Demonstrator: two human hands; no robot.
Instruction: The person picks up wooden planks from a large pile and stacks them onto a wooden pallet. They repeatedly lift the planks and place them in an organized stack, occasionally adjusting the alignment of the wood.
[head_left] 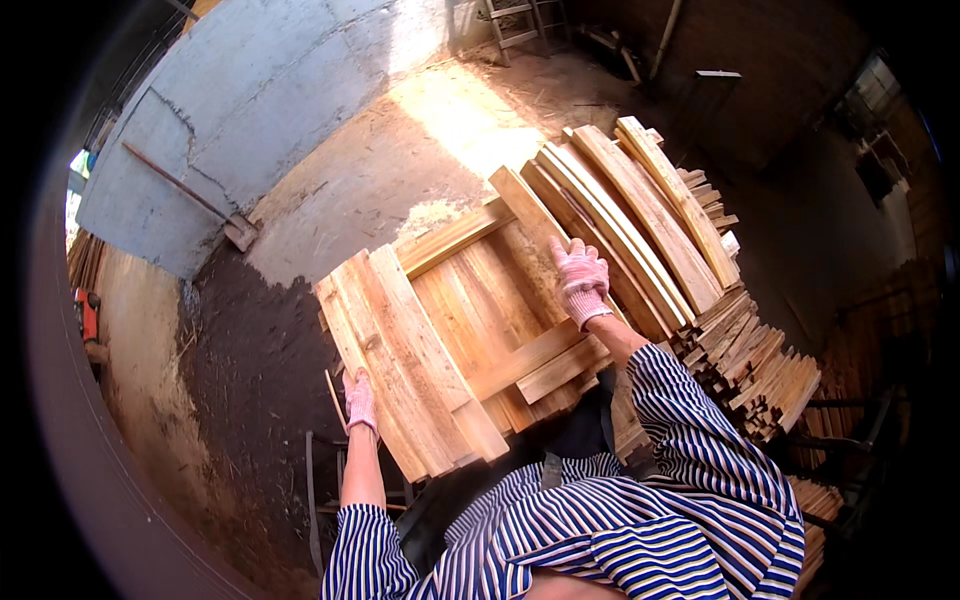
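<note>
In front of me is a layered stack of pale wooden boards, with wide planks point(445, 380) side by side along its left. Crosspieces point(455, 236) lie over the lower boards point(465, 290), leaving a recess between the two sides. My left hand point(360, 402), in a pinkish knit glove, is closed at the outer edge of the leftmost plank point(375, 365); some of its fingers are hidden. A matching glove covers my right hand point(582, 280), which is closed over a long board point(530, 215) slanting along the stack's right side.
Longer boards point(650, 200) are piled just right of the stack, above bundled short sticks point(755, 360). A shovel point(240, 230) leans on the grey wall point(270, 110). Dark loose material point(250, 340) covers the floor at left. A wooden ladder point(515, 25) stands at the back.
</note>
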